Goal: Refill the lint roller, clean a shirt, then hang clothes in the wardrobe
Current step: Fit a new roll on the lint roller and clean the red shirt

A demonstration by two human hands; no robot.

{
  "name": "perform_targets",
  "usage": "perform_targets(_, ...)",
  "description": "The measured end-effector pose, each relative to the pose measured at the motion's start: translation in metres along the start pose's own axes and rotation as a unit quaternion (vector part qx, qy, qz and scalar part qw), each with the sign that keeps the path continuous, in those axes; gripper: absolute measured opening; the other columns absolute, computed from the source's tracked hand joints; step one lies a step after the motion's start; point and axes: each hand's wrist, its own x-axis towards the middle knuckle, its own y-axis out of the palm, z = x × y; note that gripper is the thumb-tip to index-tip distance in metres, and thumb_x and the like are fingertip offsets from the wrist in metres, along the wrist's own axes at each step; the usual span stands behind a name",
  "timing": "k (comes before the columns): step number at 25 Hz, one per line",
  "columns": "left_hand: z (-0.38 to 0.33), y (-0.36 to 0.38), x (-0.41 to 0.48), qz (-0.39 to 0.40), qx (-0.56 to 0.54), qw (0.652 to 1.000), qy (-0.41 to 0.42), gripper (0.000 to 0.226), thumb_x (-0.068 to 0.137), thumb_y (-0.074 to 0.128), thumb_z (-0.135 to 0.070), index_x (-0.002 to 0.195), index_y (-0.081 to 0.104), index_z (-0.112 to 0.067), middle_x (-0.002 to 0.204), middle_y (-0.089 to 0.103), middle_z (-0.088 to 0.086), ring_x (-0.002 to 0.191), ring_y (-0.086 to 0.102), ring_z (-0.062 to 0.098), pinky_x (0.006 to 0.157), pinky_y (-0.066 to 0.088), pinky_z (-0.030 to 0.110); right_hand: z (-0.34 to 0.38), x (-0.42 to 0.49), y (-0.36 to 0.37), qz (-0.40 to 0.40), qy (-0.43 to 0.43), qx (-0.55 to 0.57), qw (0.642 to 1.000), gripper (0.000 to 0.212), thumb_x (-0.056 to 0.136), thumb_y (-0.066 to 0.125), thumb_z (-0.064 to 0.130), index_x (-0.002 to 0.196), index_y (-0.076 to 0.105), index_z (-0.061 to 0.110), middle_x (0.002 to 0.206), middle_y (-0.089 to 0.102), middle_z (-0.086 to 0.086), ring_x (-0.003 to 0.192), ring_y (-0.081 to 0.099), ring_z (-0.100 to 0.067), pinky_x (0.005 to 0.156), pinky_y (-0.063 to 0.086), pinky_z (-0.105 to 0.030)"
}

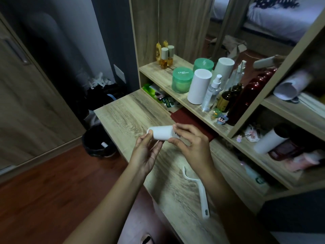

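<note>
I hold a white lint roll (pixel 161 132) sideways above the wooden desk (pixel 130 113), both hands on it. My left hand (pixel 146 152) pinches its left end, a fingertip at the open core. My right hand (pixel 190 140) grips its right end with thumb and fingers. The white lint roller handle (pixel 197 192) lies bare on the desk below my right forearm, its hanging-hole end toward me. Another white roll (pixel 198 86) stands upright on the shelf, and a further white roll (pixel 267 142) lies in the lower right cubby.
The shelf (pixel 158 74) carries green jars (pixel 181 80), spray bottles (pixel 212 92), dark bottles and small figurines. A dark red book (pixel 190 120) lies under it. A black waste bin (pixel 98 141) stands on the wood floor left of the desk. A wardrobe door (pixel 26 95) fills the left.
</note>
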Motion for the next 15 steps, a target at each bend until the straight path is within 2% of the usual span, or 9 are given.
perform_targets(2,0.000,0.003,-0.001,-0.001,0.002,1.000,-0.007,0.009,0.091,0.057,-0.013,0.085,0.050,-0.014,0.095,0.062,0.009,0.088,0.065,0.018,0.061,0.059,0.024,0.000,-0.001,0.000,-0.003,-0.004,0.001,1.000,0.039,0.074,0.075,0.012,0.111,0.067,0.002,0.111,0.061,-0.003,0.105,0.062,-0.021,0.093,0.047,-0.023)
perform_targets(4,0.001,0.007,-0.004,0.005,-0.010,1.000,-0.028,0.005,0.092,0.056,-0.012,0.093,0.051,-0.011,0.096,0.061,0.014,0.079,0.069,0.021,0.060,0.059,0.025,-0.001,-0.002,0.001,-0.006,-0.004,-0.001,1.000,0.042,0.077,0.072,0.011,0.117,0.063,0.004,0.116,0.057,-0.007,0.106,0.058,-0.021,0.093,0.047,-0.021)
perform_targets(7,0.007,0.012,-0.012,0.013,-0.019,0.997,-0.074,0.029,0.093,0.056,-0.015,0.118,0.049,-0.003,0.101,0.062,0.020,0.068,0.072,0.020,0.060,0.060,0.026,-0.002,-0.004,0.004,0.010,0.023,-0.015,1.000,0.051,0.080,0.069,0.016,0.128,0.054,0.011,0.123,0.040,-0.006,0.107,0.051,-0.018,0.092,0.040,-0.006)
perform_targets(8,0.008,0.013,-0.014,0.014,-0.005,0.996,-0.087,0.033,0.092,0.056,-0.017,0.121,0.049,-0.002,0.100,0.063,0.020,0.067,0.072,0.020,0.060,0.060,0.026,-0.003,-0.004,0.006,0.006,0.024,-0.028,0.999,0.052,0.081,0.069,0.016,0.130,0.053,0.010,0.122,0.040,-0.009,0.106,0.051,-0.018,0.091,0.038,-0.004)
perform_targets(12,0.006,0.012,-0.018,-0.006,0.122,0.988,-0.099,0.021,0.090,0.060,-0.025,0.105,0.058,-0.011,0.094,0.067,0.013,0.065,0.071,0.021,0.062,0.058,0.027,-0.010,-0.001,0.002,-0.014,-0.006,-0.060,0.998,0.045,0.084,0.065,0.008,0.127,0.055,0.002,0.112,0.049,-0.019,0.096,0.055,-0.022,0.087,0.042,-0.016)
perform_targets(15,0.001,0.012,-0.019,-0.002,0.169,0.983,-0.075,0.012,0.090,0.059,-0.018,0.097,0.055,-0.009,0.093,0.065,0.014,0.068,0.072,0.024,0.062,0.058,0.026,-0.016,0.001,-0.005,-0.017,0.032,-0.011,0.999,0.042,0.089,0.059,0.009,0.129,0.052,0.005,0.116,0.047,-0.005,0.103,0.054,-0.004,0.089,0.045,-0.012)
